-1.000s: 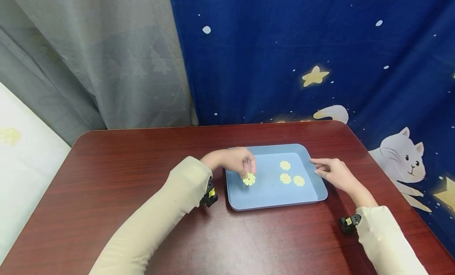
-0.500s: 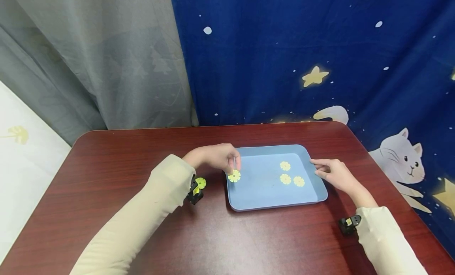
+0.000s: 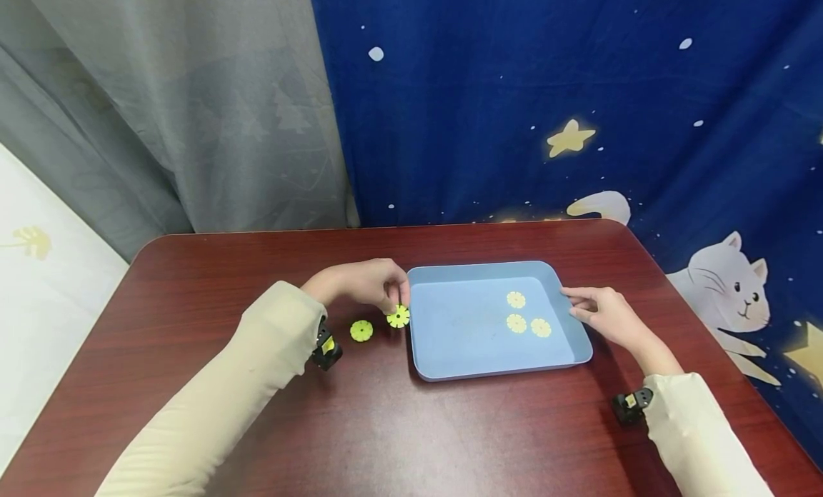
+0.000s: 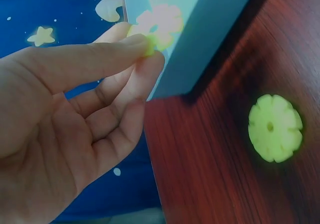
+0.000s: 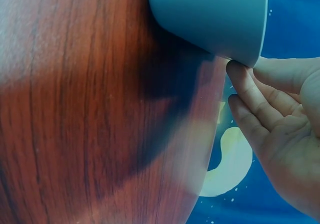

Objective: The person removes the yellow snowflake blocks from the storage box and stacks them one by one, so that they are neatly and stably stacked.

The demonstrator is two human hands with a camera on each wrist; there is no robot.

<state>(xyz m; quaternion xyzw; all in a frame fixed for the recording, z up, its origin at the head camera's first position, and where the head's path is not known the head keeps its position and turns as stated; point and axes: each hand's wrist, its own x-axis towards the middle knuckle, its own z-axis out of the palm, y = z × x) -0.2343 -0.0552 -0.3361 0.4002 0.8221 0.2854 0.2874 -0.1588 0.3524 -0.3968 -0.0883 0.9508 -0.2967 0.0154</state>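
My left hand point(image 3: 369, 283) pinches a yellow-green notched disc point(image 3: 398, 316) between thumb and fingers, just beside the left wall of the blue tray point(image 3: 459, 340). In the left wrist view the held disc point(image 4: 167, 27) looks washed out by glare, partly covered by the thumb. A second notched disc point(image 3: 361, 330) lies flat on the table below that hand; its small centre hole shows in the left wrist view. My right hand point(image 3: 607, 313) grips the tray's right rim, thumb on one side and fingers on the other. Inside the tray, towards its right, lie three pale yellow discs point(image 3: 516, 323).
The tray stands on a dark red-brown wooden table point(image 3: 257, 268). Behind the table hang a grey curtain point(image 3: 225, 126) and a blue curtain point(image 3: 463, 111) with stars and a cat. A black wrist camera point(image 3: 326, 347) sits by the left cuff.
My left hand has moved left with the pinched disc, from over the tray to beyond its left wall. The loose disc on the table has come into view. The right hand stays put.
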